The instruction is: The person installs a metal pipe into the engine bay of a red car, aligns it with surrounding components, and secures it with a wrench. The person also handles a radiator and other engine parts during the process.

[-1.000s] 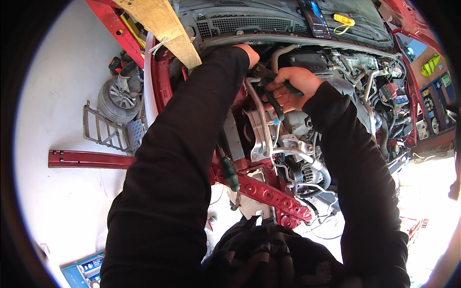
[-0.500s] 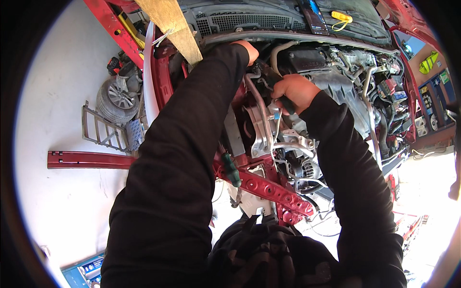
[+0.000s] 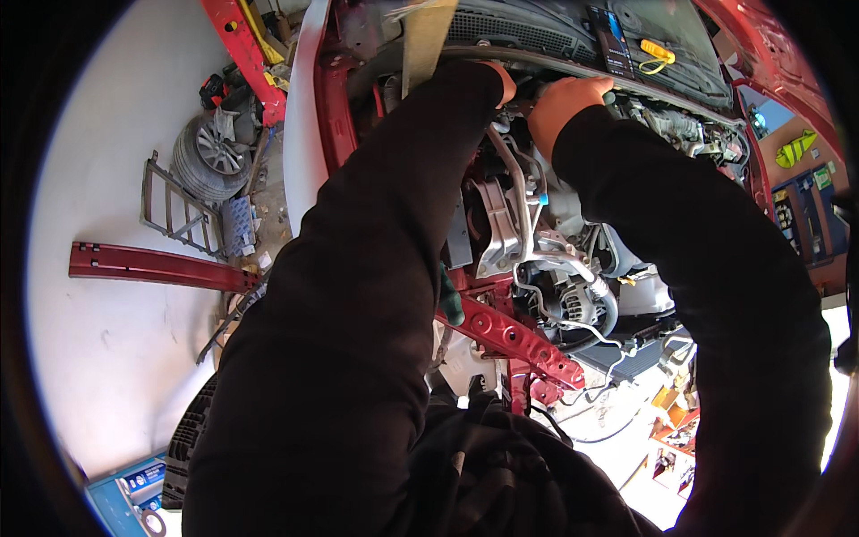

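Note:
I lean over the open engine bay of a red car, both arms in black sleeves. My right hand (image 3: pixel 565 107) is closed at the rear of the bay, its back turned up. A dark green handle end (image 3: pixel 610 90) pokes out beside its fingers; the rest of that tool is hidden. Just to the left, my left hand (image 3: pixel 506 83) reaches down near the rear edge of the bay, its fingers out of sight. Below the hands run metal pipes (image 3: pixel 516 183). Another green handle (image 3: pixel 450 297) shows by the red front crossmember (image 3: pixel 510 336), partly behind my left sleeve.
A wooden prop (image 3: pixel 426 40) stands close by my left forearm. On the cowl lie a phone (image 3: pixel 611 42) and a yellow device with a loop (image 3: pixel 658 54). Along the left wall are a wheel (image 3: pixel 210 159), a metal frame (image 3: pixel 174 210) and a red bar (image 3: pixel 161 266).
My right hand has moved up and away, toward the rear of the bay and closer to my left hand, with the elbow swung outward. The whole view has shifted slightly.

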Available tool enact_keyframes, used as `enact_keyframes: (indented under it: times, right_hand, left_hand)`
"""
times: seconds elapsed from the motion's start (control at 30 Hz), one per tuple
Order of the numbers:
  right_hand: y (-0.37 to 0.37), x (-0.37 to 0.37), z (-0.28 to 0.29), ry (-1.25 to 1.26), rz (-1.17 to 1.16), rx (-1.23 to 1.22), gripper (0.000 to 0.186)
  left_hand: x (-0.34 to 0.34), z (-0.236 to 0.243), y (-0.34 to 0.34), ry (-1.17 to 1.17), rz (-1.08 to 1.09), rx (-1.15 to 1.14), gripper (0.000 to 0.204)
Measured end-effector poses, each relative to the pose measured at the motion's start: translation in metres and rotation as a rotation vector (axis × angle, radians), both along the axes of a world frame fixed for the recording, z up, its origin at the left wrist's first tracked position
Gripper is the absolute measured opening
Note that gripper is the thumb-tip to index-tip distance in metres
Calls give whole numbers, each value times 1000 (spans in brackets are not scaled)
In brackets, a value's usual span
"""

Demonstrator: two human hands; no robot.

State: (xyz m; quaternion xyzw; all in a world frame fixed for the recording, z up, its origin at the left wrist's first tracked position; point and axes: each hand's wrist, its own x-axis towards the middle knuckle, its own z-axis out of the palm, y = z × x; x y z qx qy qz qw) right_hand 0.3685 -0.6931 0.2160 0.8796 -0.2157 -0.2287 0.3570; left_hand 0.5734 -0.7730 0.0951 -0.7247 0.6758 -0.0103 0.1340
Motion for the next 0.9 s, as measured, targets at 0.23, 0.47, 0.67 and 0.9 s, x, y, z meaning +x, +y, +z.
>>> enact_keyframes:
  times: [0.23,0.47,0.67,0.9]
  right_hand:
    - [-6,18,-35,-56,-24,-288,53]
    - [-5,12,-33,-30,50,-274,52]
    - [2,14,-34,22,13,-294,58]
    - [13,12,-46,-55,34,-346,57]
  left_hand:
    - [-5,2,-1,176,184,-17,8]
    - [-5,8,3,183,187,17,11]
    - [-3,1,-7,202,197,23,30]
    - [-9,11,10,257,219,-79,21]
